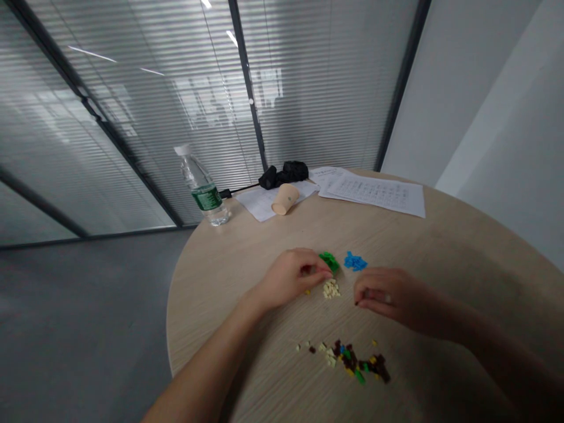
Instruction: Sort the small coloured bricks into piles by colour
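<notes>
Small toy bricks lie sorted on a round wooden table (440,247). A green pile (329,260), a blue pile (355,262) and a cream pile (331,288) sit in the middle. A mixed pile (352,357) of brown, yellow, green and cream bricks lies nearer to me. My left hand (293,278) rests beside the green pile, fingertips pinched together at its edge; what they hold is too small to name. My right hand (388,296) hovers right of the cream pile with fingers curled and slightly blurred.
At the far side stand a water bottle (203,187) with a green label, a tipped paper cup (285,199), a black bundle (285,173) with a cable, and printed sheets (374,191). Glass walls with blinds rise behind the table. The floor is to the left.
</notes>
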Available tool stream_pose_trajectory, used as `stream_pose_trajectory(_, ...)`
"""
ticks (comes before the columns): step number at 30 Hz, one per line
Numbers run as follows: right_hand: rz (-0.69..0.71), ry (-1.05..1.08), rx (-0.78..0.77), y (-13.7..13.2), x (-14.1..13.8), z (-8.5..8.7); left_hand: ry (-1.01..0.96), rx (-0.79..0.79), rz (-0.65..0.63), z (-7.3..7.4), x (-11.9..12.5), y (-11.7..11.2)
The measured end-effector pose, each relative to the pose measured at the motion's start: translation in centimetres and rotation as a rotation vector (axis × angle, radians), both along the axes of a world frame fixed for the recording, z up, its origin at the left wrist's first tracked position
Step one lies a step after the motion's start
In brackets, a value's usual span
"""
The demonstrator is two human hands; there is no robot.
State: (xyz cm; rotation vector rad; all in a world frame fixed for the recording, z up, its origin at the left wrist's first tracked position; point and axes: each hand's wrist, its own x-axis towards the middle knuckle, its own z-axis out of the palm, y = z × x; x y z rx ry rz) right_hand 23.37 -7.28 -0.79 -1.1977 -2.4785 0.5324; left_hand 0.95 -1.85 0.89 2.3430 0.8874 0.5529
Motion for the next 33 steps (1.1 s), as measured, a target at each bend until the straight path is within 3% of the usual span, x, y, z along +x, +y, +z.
stream_pose_trajectory(3,-0.026,0.135,0.166,-0.1,-0.8,-0.3,-0.070,-0.079,-0.130,-0.2,0.7,-0.7)
stream_pose_trajectory(6,-0.029,0.212,0.265,-0.2,-1.5,-0.5,-0.096,-0.095,-0.180,-0.5,1.1,-0.9)
stream_pose_trajectory(11,-0.068,0.254,0.339,-0.4,-2.0,-0.7,-0.099,-0.107,-0.139,-0.7,1.1,-0.9)
stream_pose_trajectory(17,-0.136,0.299,0.346,-0.6,-2.4,-1.1,-0.069,-0.111,-0.097,0.0,0.7,-0.8)
stream_pose_trajectory(21,-0.139,0.318,0.289,-0.6,-2.5,-1.5,0.047,0.063,0.057,0.3,-0.4,0.3)
stream_pose_trajectory(25,0.024,0.252,0.191,-1.0,-3.1,-1.6,0.175,0.246,0.281,-0.4,-1.7,1.9)
stream_pose_trajectory(28,0.134,0.178,0.100,-1.4,-3.5,-1.6,0.203,0.301,0.376,-1.3,-2.1,2.6)
stream_pose_trajectory(33,0.193,0.114,0.009,-1.6,-3.5,-1.8,0.225,0.299,0.459,-2.2,-2.2,3.0)
